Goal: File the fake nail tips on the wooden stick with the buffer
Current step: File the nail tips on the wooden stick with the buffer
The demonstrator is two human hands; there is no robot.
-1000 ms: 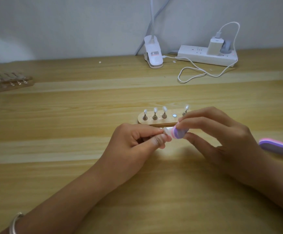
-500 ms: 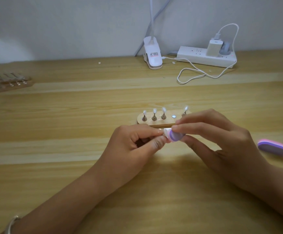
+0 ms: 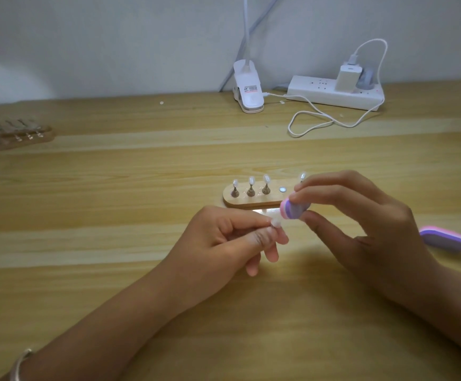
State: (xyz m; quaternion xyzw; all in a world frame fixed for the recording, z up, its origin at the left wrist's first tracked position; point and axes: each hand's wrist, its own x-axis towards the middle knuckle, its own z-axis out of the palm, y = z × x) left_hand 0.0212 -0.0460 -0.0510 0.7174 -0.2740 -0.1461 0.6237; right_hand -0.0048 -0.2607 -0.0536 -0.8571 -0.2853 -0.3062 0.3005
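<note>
- The lamp clip [image 3: 248, 90] has a small label with red and black print. It is too tiny to read.
- The stick [image 3: 251, 202] lies on the bench [image 3: 113, 202]. It holds four nail tips [image 3: 266, 178] on little pegs, and one spot shows only a shiny dot.
- The left hand [image 3: 218, 240] pinches one tip [image 3: 275, 223] in front of the stick.
- The right hand [image 3: 361, 221] pinches a purple and pink buffer [image 3: 292, 209], its end just beside that tip.
- A second buffer [image 3: 443, 239] lies to the right.

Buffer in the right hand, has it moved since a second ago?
Yes. The buffer has risen slightly in view: it now overlaps the holder's front edge, where earlier it sat just below it.
</note>
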